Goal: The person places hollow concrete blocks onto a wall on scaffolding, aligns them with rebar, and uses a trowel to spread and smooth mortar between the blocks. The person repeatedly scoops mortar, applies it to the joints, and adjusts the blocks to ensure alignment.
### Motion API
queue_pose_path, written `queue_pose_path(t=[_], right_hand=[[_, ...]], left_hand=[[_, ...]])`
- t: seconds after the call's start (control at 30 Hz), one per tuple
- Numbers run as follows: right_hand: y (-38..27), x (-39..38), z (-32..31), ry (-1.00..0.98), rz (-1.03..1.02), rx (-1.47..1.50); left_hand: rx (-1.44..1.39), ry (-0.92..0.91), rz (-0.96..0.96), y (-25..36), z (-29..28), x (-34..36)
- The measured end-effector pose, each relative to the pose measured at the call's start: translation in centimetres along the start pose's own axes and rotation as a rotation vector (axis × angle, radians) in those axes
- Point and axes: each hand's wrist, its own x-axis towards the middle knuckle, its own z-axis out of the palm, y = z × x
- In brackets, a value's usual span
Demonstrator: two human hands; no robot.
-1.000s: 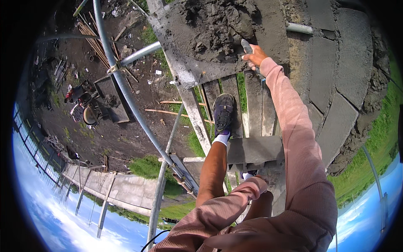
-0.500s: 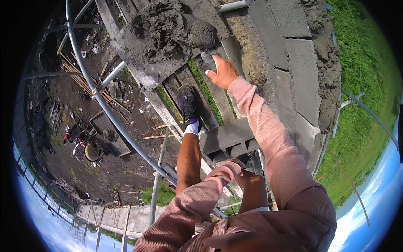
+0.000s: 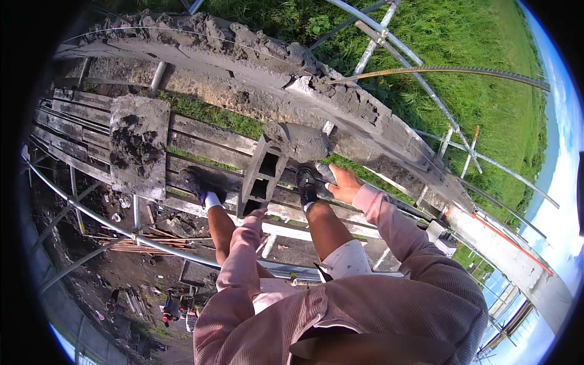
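Observation:
A hollow concrete block [image 3: 244,193] stands on the scaffold planks between my feet, its openings showing. My left hand [image 3: 260,215] is closed at the block's near end, most of its fingers hidden. In my right hand [image 3: 345,184] is a trowel by its grey handle [image 3: 323,171]. Wet mortar [image 3: 301,142] covers the blade, which is at the block's far end; I cannot tell whether mortar touches the block.
A mortar board [image 3: 140,176] with a mortar heap lies on the planks [image 3: 207,129] at left. Beyond runs a block wall [image 3: 255,79] topped with rough mortar. Curved scaffold pipes [image 3: 182,257] edge the platform above the ground. A rusty rebar [image 3: 450,69] crosses at upper right.
My view has swung right, away from the mortar board. The trowel has come from the heap to the block's far end, carrying mortar. The block now stands between my feet.

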Motion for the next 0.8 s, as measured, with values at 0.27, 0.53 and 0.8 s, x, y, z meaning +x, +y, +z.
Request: queue_pose_path(t=[0.27,0.53,0.8], right_hand=[[15.0,-1.3,-5.3,0.483,0.007,0.100],[13.1,12.0,-10.6,0.621,-0.037,0.012],[12.5,14.1,-9.4,0.649,0.052,-0.088]], left_hand=[[0.033,-0.161,0.169,-2.0,-0.8,-1.1],[0.070,-0.109,-0.058,-3.3,2.5,-4.5],[0.221,-0.094,-0.134,-2.9,6.3,-5.2]])
